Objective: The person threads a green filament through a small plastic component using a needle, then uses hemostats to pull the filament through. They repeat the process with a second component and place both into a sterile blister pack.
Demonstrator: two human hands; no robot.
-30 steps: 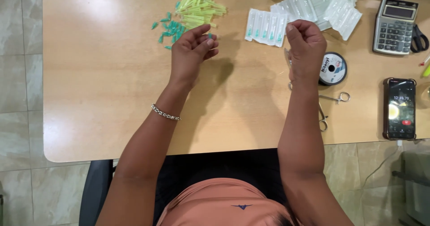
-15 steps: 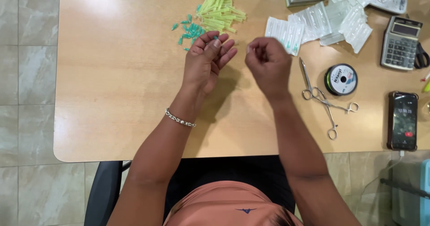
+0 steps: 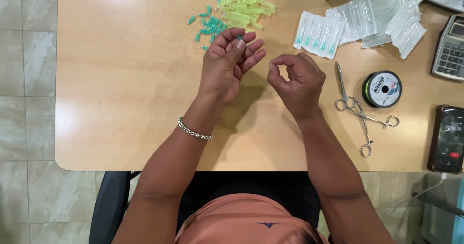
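Drawing closer together, both hands (image 3: 229,63) now nearly meet over the table (image 3: 121,104).

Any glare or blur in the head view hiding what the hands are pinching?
Head view: sharp overall; soft glare on the wooden table at upper left. The left hand casts a shadow toward the table edge. The thin thread at the right hand is barely resolvable.

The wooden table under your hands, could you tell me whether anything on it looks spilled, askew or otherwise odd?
Nothing looks damaged. The small teal plastic caps lie scattered loose beside the heap of yellow-green plastic tubes, and the clear blister packs overlap untidily. The steel scissor-handled forceps lie crossed by the black spool of line.
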